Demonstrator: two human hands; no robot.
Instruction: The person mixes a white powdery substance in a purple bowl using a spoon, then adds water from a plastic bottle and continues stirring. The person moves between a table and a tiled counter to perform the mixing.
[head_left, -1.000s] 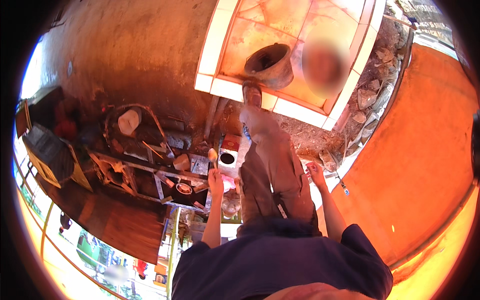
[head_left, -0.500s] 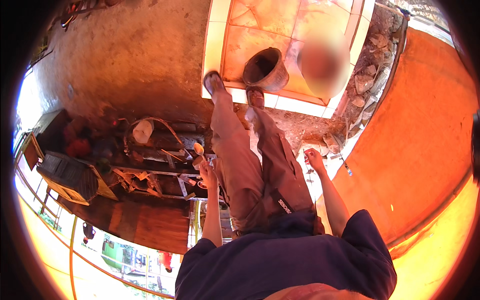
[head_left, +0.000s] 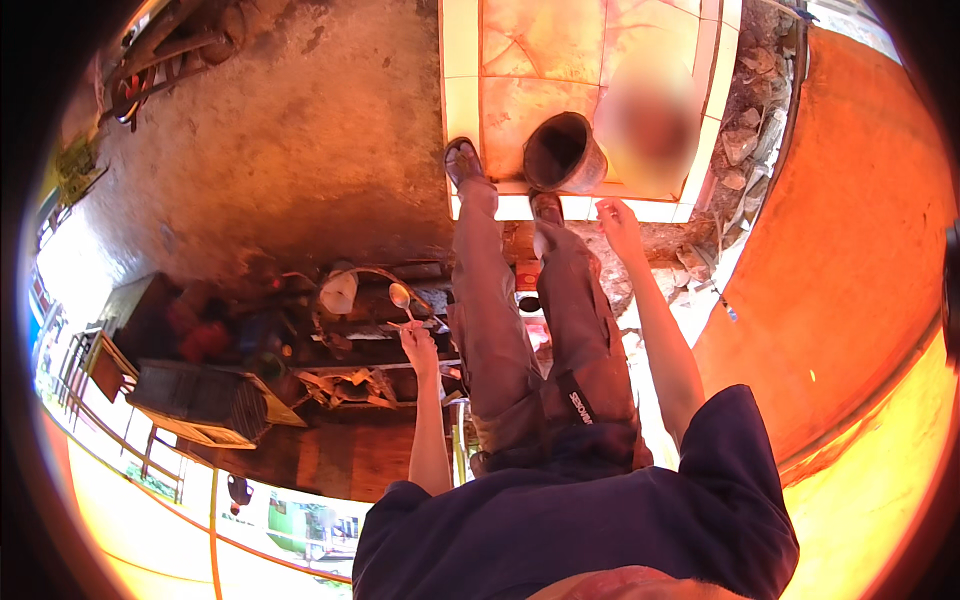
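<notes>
My left hand [head_left: 419,348], out to the left of my legs, is closed around the handle of a spoon [head_left: 400,296]. The spoon's bowl points up and away from me, above the fingers. My right hand [head_left: 620,224] reaches forward to the edge of the tiled platform [head_left: 541,35], with its fingertips pinched together. Whatever lies between those fingertips is too small to make out. Nearest to that hand is a dark, dirty bucket [head_left: 590,172], which stands tilted in view on the tiles by my right foot; the two look apart.
My sandalled feet are at the platform's near edge. Rubble [head_left: 739,146] lines its right side, beside a large orange sheet [head_left: 830,200]. A pale container [head_left: 339,292] and scrap wood lie to the left, near a dark wooden cabinet [head_left: 195,400]. A blurred round patch covers part of the tiles.
My right hand has moved forward from beside my right leg to the platform's edge near the bucket. The left hand still holds the spoon, and the whole view has shifted slightly.
</notes>
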